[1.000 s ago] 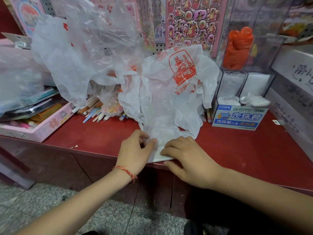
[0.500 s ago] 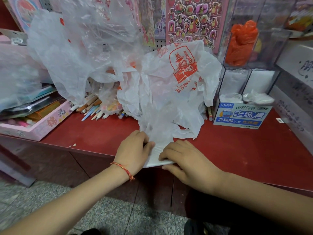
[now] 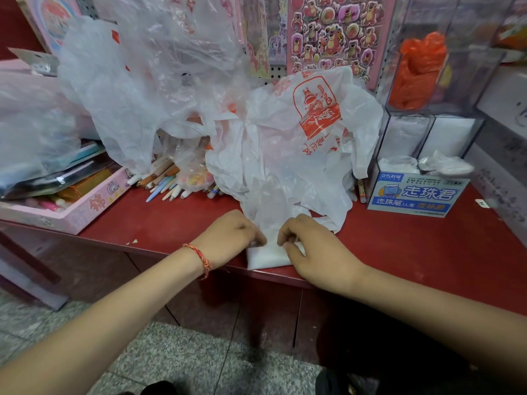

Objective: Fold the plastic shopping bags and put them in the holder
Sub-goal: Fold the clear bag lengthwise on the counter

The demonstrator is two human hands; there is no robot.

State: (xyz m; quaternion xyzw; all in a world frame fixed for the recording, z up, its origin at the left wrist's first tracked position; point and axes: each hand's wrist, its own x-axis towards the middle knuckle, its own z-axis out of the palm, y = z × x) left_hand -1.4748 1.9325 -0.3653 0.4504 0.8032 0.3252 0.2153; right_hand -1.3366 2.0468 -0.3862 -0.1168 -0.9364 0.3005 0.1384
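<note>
A white plastic bag with red print (image 3: 296, 155) lies crumpled on the red counter (image 3: 413, 246), its near end flattened into a folded strip (image 3: 266, 256) at the counter's front edge. My left hand (image 3: 228, 238) and my right hand (image 3: 316, 249) sit side by side on that strip, fingers curled and pinching its upper fold. Behind, a heap of clear plastic bags (image 3: 148, 81) stands at the left. A clear acrylic holder (image 3: 433, 81) at the back right has orange bags (image 3: 419, 72) in its upper compartment and white ones in lower compartments.
A pink tray (image 3: 74, 212) of stationery sits at the left. Loose pens (image 3: 165, 186) lie under the clear bags. A blue and white box (image 3: 416, 195) stands at the right, below the holder. Sticker sheets (image 3: 333, 32) hang behind.
Both hands' fingers have curled from lying flat on the strip to pinching its fold. The folded end now reaches slightly farther over the counter's edge.
</note>
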